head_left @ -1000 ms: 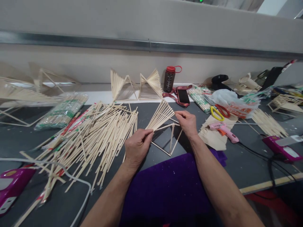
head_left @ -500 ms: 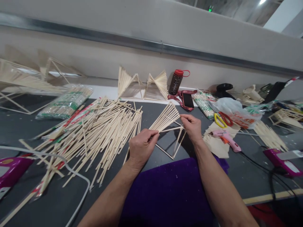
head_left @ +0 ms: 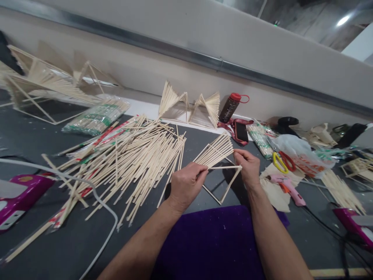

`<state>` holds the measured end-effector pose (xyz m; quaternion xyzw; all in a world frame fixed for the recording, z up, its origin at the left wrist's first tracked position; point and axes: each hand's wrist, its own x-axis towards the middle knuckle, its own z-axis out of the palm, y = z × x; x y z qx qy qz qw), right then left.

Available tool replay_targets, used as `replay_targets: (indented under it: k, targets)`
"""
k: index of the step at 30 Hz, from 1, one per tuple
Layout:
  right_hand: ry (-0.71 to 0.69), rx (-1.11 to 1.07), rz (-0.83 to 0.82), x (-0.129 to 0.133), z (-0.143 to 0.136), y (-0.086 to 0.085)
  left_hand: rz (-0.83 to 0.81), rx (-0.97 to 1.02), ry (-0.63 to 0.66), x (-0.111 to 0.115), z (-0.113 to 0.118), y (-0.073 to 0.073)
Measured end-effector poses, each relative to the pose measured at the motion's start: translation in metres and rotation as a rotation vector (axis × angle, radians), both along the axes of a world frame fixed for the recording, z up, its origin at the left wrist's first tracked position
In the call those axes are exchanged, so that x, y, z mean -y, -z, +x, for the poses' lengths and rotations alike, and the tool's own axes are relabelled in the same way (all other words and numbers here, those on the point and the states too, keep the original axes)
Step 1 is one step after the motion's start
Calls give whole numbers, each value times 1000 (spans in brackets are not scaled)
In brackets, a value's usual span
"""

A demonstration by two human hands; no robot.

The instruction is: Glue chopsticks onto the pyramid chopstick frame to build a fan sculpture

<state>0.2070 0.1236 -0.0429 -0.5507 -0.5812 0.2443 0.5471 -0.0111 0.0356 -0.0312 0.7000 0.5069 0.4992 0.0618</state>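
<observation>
Between my hands stands a model of thin wooden sticks (head_left: 217,149), with a fan of slats on top and an open triangular frame below. The thumb and fingers of my left hand (head_left: 188,182) pinch the fan's near left end. My right hand (head_left: 247,165) pinches its right edge, close to the far end of the outermost stick. Whether a single loose stick lies between the fingertips, I cannot tell. A big heap of loose chopsticks (head_left: 140,159) spreads just left of my left hand. Right of my right hand lies a pink glue gun (head_left: 287,188) on a cloth.
Two finished-looking stick models (head_left: 204,111) stand by the wall, beside a dark bottle (head_left: 230,109) and a phone (head_left: 241,132). Yellow and red scissors (head_left: 280,162) rest near a plastic bag (head_left: 297,149). A white cable (head_left: 100,202) crosses the left side. Purple cloth (head_left: 210,237) lies in front.
My view has tilted and shifted, so the scene sits further right and lower at the right. Both hands keep their pinch on the stick model.
</observation>
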Motion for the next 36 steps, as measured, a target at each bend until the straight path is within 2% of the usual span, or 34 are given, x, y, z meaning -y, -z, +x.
replay_targets:
  k: [11, 36]
  targets:
    - [18, -91, -77, 3, -4, -5, 1, 61, 60, 4, 2, 0]
    - [12, -61, -68, 0, 1, -1, 57, 29, 81, 4, 6, 0]
